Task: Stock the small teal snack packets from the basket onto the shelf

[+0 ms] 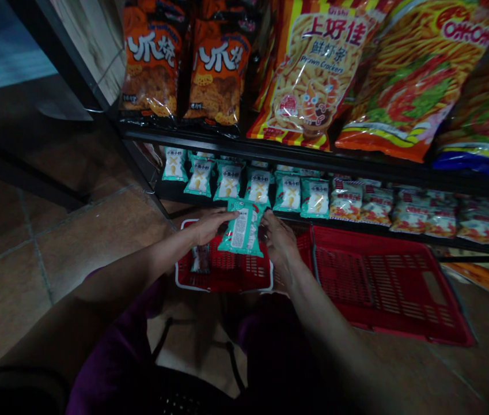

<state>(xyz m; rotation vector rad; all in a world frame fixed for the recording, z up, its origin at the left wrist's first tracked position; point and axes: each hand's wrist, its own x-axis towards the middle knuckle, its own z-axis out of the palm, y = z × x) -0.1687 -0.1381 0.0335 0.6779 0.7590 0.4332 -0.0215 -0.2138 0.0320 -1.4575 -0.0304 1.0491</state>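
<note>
A small teal snack bag [241, 230] hangs over the red shopping basket [222, 286], its back panel with small print turned up to me. My left hand [211, 226] grips its left edge, thumb on top. On the opposite side my right hand [279, 235] has its curled fingers at the bag's right edge; their tips are partly hidden. Inside the basket lies a small dark packet [200, 259]. Just beyond my hands, a row of matching teal snack bags [228, 180] stands on the low shelf.
A second red basket [391, 282] lies to the right on the tiled floor [97, 242]. Small red-and-white packets [404, 210] continue along the low shelf. Above, the black shelf edge [244, 144] bears orange chip bags [151, 63] and a large prawn cracker bag [313, 75].
</note>
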